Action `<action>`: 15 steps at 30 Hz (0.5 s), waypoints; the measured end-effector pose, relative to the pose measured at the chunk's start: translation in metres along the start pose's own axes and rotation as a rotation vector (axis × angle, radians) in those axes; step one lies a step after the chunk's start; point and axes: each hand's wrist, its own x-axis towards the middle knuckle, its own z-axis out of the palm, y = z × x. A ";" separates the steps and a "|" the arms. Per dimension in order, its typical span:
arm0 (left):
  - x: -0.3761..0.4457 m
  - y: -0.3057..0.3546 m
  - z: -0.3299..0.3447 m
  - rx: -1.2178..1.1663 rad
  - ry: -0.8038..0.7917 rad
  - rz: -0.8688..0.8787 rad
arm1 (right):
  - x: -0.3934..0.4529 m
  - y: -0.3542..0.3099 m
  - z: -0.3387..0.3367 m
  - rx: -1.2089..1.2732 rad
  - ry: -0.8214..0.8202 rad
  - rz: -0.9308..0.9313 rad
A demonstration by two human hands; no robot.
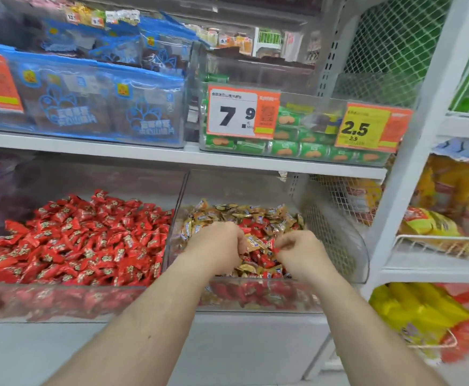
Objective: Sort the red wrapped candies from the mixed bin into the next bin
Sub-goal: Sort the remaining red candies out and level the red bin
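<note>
Head view: both hands reach into the mixed bin, left hand curled among candies, grip unclear. Right hand pinches a red candy; the red bin sits just left.

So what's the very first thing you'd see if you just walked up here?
Probably the big heap of red candies filling the clear bin on the lower left. Next, the left hand and right hand digging in the mixed bin of gold and red sweets beside it. Above that, the bold 7.9 price tag stands out.
</note>
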 end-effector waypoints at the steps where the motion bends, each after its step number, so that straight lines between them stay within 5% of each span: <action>1: 0.005 -0.001 0.001 0.032 0.013 -0.013 | 0.004 0.001 0.003 -0.056 -0.007 -0.009; 8: 0.027 -0.013 0.019 0.097 -0.110 -0.073 | 0.016 -0.004 0.023 -0.321 -0.165 -0.059; 15: 0.022 -0.026 0.014 0.021 -0.020 -0.112 | 0.017 0.004 0.017 -0.234 -0.095 -0.054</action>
